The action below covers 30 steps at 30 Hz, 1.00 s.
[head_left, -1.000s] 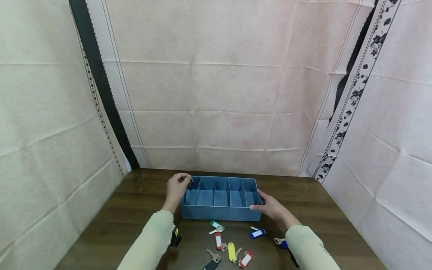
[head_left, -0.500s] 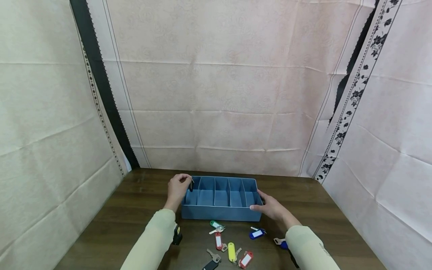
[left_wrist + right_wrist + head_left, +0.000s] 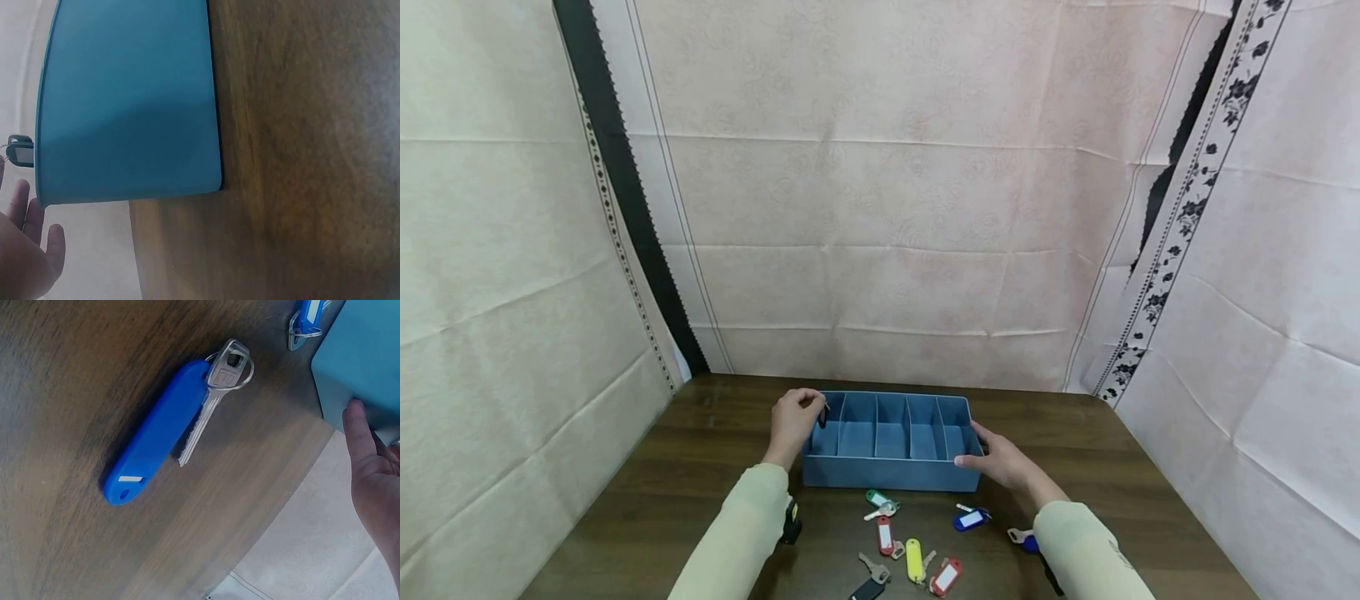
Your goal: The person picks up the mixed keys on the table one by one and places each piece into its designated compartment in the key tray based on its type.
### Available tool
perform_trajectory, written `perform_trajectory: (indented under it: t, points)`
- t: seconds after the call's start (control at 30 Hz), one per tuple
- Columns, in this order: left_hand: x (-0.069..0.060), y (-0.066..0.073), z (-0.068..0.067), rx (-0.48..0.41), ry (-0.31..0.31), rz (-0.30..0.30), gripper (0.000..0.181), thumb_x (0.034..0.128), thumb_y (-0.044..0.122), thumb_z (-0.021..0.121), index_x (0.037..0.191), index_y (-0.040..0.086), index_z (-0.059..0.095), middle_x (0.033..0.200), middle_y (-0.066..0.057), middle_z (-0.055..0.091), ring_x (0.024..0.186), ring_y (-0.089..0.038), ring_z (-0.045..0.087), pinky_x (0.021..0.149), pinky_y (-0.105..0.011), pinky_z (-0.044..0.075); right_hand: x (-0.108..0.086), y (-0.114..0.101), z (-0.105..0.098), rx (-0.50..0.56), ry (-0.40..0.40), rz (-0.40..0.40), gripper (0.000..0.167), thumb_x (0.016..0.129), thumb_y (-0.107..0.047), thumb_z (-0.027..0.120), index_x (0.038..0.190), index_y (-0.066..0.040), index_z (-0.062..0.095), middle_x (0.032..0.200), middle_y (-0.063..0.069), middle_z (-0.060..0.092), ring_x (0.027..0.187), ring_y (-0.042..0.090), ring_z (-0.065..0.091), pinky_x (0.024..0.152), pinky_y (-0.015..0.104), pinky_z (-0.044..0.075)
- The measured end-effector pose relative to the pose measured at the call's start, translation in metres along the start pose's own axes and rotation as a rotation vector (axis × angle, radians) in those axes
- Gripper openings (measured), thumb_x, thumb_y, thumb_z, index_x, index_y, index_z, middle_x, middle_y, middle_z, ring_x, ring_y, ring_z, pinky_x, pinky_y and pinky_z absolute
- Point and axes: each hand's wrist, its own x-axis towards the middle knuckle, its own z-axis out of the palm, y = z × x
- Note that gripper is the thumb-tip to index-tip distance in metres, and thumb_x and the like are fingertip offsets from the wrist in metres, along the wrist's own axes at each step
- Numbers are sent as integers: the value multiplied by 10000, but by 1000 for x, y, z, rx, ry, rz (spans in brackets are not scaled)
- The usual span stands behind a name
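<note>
A blue organizer box with a row of compartments stands at the back of the table. My left hand is at its left end, thumb and fingertips pinching a dark key tag by its ring. The tag hangs just over the leftmost compartment; in the left wrist view its pale label shows above the box rim. Around the box's right front corner, my right hand holds on, thumb at the front wall and the other fingers along the right end. Those fingers are partly hidden.
In front of the box lie keys with tags: green, red, yellow, another red, black and blue. Another blue-tagged key lies by the right forearm. Pale cloth hangs behind the table.
Only slight shifts show: my left hand with the dark key tag has dipped a little at the left compartment. My right hand and the box stay put.
</note>
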Motion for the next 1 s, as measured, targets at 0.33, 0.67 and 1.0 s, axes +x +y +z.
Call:
perform_trajectory:
  t: [0.33, 0.67, 1.0]
  points:
    - [2, -4, 3, 12, -30, -15, 194, 947, 200, 651, 1006, 41, 747, 1122, -104, 630, 981, -267, 569, 830, -427, 512, 1, 1, 1, -1, 0, 2, 966, 849, -546, 713, 1569, -94, 255, 1538, 271, 326, 1383, 511, 307, 1017, 687, 317]
    - [2, -9, 1, 31, -69, -20, 173, 946, 180, 655, 986, 36, 742, 1199, -133, 605, 1090, -299, 537, 948, -487, 476, 1, 1, 0, 9, -4, -1, 900, 893, -458, 711, 1572, -93, 247, 1549, 262, 312, 1394, 502, 294, 1030, 680, 307]
    - [-1, -8, 1, 109, -96, -15, 134, 944, 172, 668, 953, 63, 746, 1210, -153, 597, 1104, -322, 541, 948, -493, 467, -1, 2, 0, -2, -1, -11, 978, 843, -559, 711, 1569, -89, 254, 1535, 279, 324, 1377, 518, 311, 1006, 692, 323]
